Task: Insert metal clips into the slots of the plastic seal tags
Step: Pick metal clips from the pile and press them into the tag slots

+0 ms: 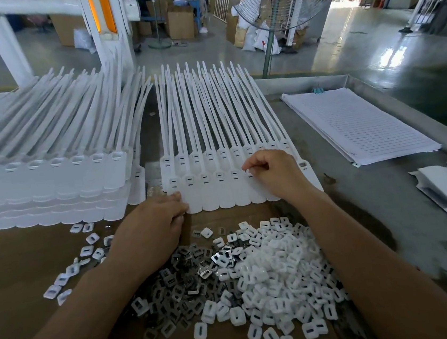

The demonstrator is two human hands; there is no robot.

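Row of seal tags (211, 195) lies flat mid-bench, beyond the heap of loose metal clips (184, 274). Right hand (270, 172) pinches, apparently on one clip, at a slot; left hand (153, 227) grips the row's near corner. Risk: clip seated skewed or half-home if the row shifts under pressure

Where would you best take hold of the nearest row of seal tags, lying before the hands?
Pinch the row of seal tags by its broad flat tag ends, coming from the near edge; the thin tails at the far side would likely flex.
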